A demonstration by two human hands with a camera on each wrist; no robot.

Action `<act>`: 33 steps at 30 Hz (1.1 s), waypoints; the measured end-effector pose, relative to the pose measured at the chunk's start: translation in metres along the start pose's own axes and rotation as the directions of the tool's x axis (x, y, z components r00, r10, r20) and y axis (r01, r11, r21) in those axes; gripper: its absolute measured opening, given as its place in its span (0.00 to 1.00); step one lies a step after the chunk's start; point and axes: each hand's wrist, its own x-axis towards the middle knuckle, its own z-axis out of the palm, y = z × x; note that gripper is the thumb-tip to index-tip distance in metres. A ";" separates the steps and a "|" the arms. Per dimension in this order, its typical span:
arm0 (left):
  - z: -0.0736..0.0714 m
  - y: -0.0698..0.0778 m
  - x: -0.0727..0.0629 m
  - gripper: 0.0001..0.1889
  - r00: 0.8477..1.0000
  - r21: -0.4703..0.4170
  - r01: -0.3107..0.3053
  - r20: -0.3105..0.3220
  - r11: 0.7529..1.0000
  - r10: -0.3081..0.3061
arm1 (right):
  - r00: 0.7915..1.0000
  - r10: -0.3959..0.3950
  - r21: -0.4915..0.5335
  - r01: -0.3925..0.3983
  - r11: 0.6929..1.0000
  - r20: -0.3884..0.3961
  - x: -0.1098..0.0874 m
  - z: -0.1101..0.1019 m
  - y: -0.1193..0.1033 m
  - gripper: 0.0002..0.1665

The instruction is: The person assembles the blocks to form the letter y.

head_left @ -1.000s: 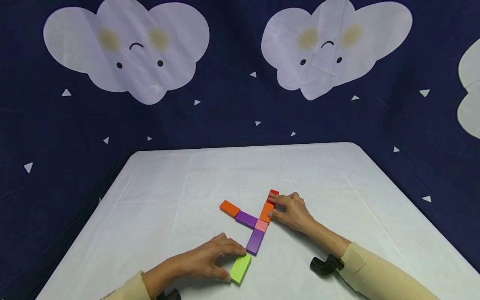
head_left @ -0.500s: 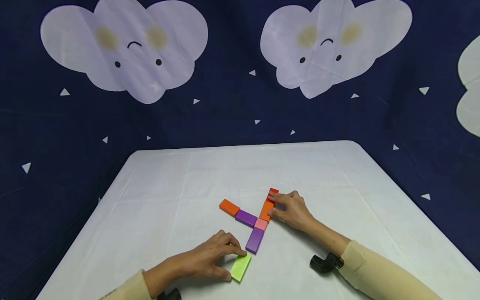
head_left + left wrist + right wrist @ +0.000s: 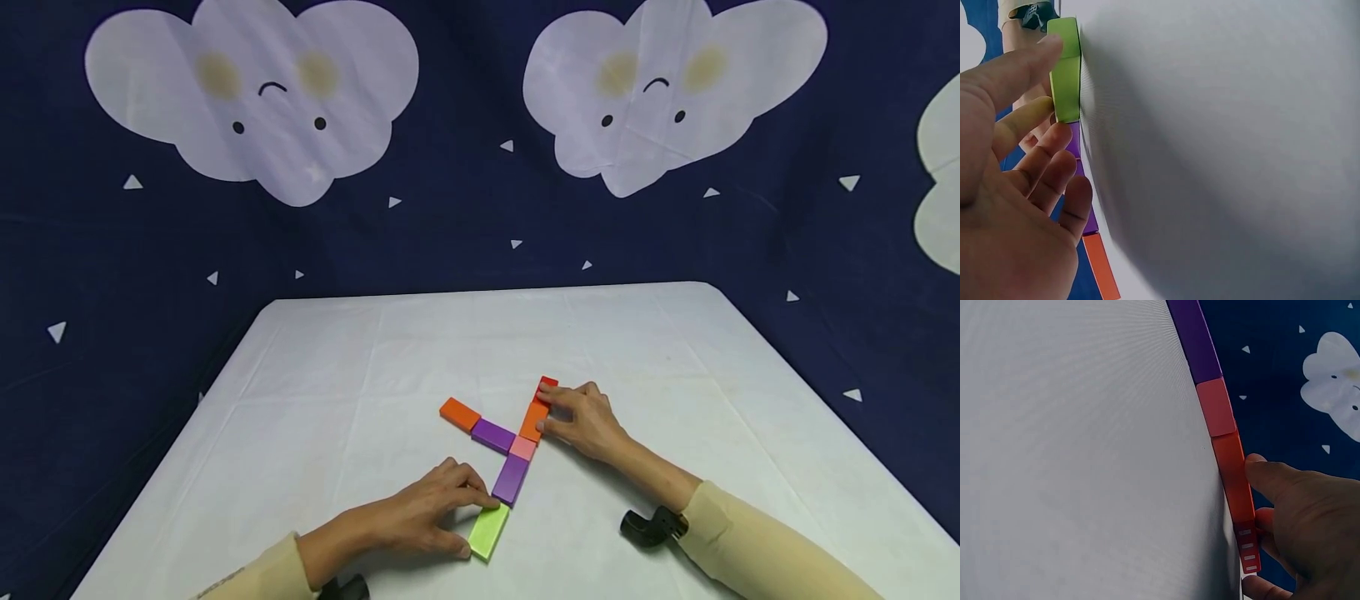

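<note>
My left hand (image 3: 427, 510) pinches a lime green block (image 3: 489, 535) by its two ends, thumb at the near end and forefinger at the far one. That far end meets a purple block (image 3: 511, 480). A pink block (image 3: 522, 447) follows, then an orange block (image 3: 530, 425) and a red block (image 3: 550, 381) in one slanting row. My right hand (image 3: 585, 421) rests at the row's far end, thumb against the orange block's side and fingertips on the red one. White marks show on the red block (image 3: 1247, 550) in the right wrist view.
From the pink block a second arm branches left: another purple block (image 3: 492, 436), then another orange block (image 3: 459, 414). All lie flat on a white-covered table (image 3: 337, 358). Behind it hangs a dark blue curtain (image 3: 465, 167) with pale clouds.
The left hand has slid the green block slightly up and to the right, closing the small gap to the purple block. The right hand stays where it was.
</note>
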 end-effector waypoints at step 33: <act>0.003 -0.002 0.004 0.29 1.000 0.020 -0.014 -0.028 1.000 0.015 | 1.000 -0.009 0.010 0.009 1.000 -0.006 0.001 0.002 0.002 0.30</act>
